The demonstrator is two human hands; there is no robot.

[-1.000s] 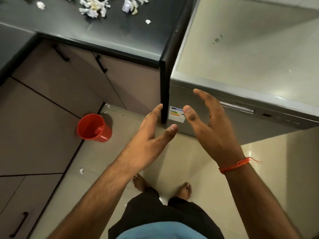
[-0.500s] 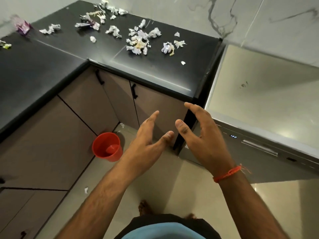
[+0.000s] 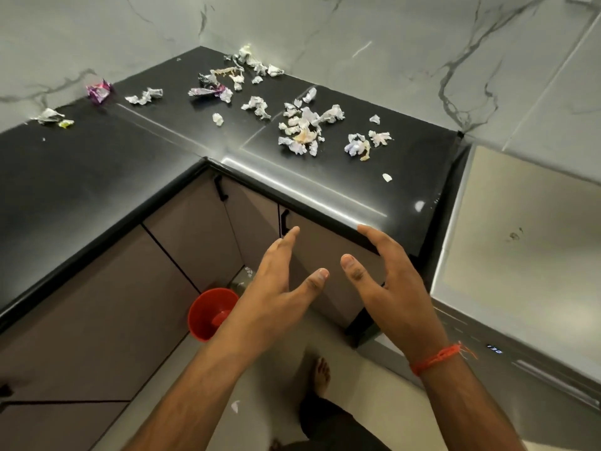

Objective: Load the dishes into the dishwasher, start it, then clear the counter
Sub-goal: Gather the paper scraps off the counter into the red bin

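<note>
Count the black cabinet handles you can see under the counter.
3: one below the counter's inner corner, one just right of it above the left hand's fingertips, one at the far-left edge. Others may be hidden.

Both hands raised, empty, palms facing, fingers loosely spread: left hand (image 3: 276,288) and right hand (image 3: 390,288) hover before the black counter (image 3: 97,177) strewn with crumpled paper scraps (image 3: 305,131), dishwasher (image 3: 520,262) closed at right, display lit, red cup (image 3: 208,315) on floor below.

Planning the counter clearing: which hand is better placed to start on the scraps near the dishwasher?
Probably the right hand: open, empty, at the counter edge nearest those scraps. The left hand hovers lower.
</note>
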